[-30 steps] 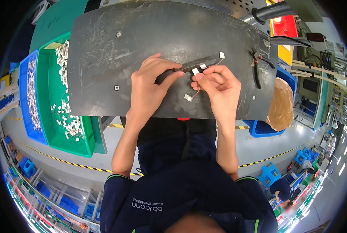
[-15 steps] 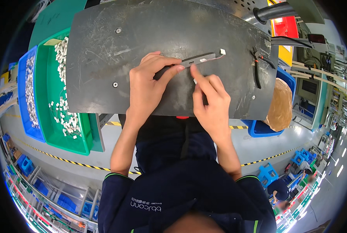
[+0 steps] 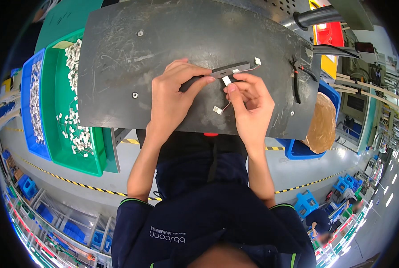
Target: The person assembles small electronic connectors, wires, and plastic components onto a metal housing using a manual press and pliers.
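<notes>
My left hand [image 3: 175,91] pinches one end of a slim grey bar [image 3: 242,67] with small slots along its side. A white connector with a short wire sits at the bar's far right, and its loose white end [image 3: 257,60] lies beyond the tip. Between thumb and fingers, my right hand [image 3: 253,102] holds a white wired connector [image 3: 226,81], close to the bar's near edge. From it a thin reddish wire runs down to a second white plug [image 3: 218,110] hanging near the tabletop.
The dark metal table [image 3: 119,67] carries cutting pliers [image 3: 296,80] at the right. A green bin [image 3: 99,152] and a blue bin [image 3: 47,154], both with many white connectors, stand at the left. A brown bag [image 3: 322,123] sits in a blue bin [image 3: 297,149] at the right.
My right hand has moved from an index finger pressing against the bar to a pinch on the white connector, whose wire and second plug now show. The left hand keeps its grip.
</notes>
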A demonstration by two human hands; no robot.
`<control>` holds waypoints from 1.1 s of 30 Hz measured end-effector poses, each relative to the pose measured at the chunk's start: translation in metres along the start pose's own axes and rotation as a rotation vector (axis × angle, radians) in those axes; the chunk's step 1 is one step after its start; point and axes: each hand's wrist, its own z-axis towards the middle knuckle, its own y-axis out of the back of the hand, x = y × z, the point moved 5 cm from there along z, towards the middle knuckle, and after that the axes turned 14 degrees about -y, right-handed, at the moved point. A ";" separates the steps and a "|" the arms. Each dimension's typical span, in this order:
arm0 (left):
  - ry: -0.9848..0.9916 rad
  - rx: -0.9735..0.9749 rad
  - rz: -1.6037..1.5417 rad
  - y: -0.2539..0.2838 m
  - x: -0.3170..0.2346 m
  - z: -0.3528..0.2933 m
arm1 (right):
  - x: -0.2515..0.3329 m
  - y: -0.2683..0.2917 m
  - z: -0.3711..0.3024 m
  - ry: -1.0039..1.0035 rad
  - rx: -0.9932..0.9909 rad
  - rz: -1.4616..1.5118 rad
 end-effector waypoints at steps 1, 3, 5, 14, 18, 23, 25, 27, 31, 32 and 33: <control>-0.005 -0.007 -0.001 0.000 0.001 -0.001 | -0.001 -0.001 0.001 -0.078 0.007 0.038; -0.011 -0.013 -0.004 0.000 0.002 -0.002 | -0.003 -0.002 0.005 -0.127 0.065 0.103; -0.028 0.007 0.000 0.000 0.002 -0.002 | -0.006 -0.004 0.008 -0.179 0.119 0.166; -0.054 0.001 -0.001 0.001 0.002 -0.002 | -0.007 -0.004 0.009 -0.226 0.025 0.337; -0.059 -0.013 -0.018 -0.001 0.002 -0.002 | -0.002 -0.003 0.010 -0.283 0.028 0.333; -0.025 -0.016 -0.031 0.001 0.003 -0.003 | -0.002 -0.004 0.010 -0.309 0.037 0.290; -0.013 -0.018 -0.029 0.001 0.002 -0.002 | -0.002 -0.003 0.010 -0.294 -0.027 0.295; 0.000 -0.023 -0.027 0.002 0.003 -0.003 | 0.000 -0.004 0.010 -0.291 -0.013 0.274; -0.001 -0.031 -0.030 0.004 0.004 -0.004 | -0.001 -0.004 0.012 -0.294 0.017 0.256; 0.000 -0.024 -0.034 0.005 0.004 -0.004 | 0.000 -0.004 0.012 -0.292 0.019 0.254; 0.000 -0.027 -0.036 0.004 0.004 -0.005 | -0.001 -0.004 0.011 -0.305 0.037 0.255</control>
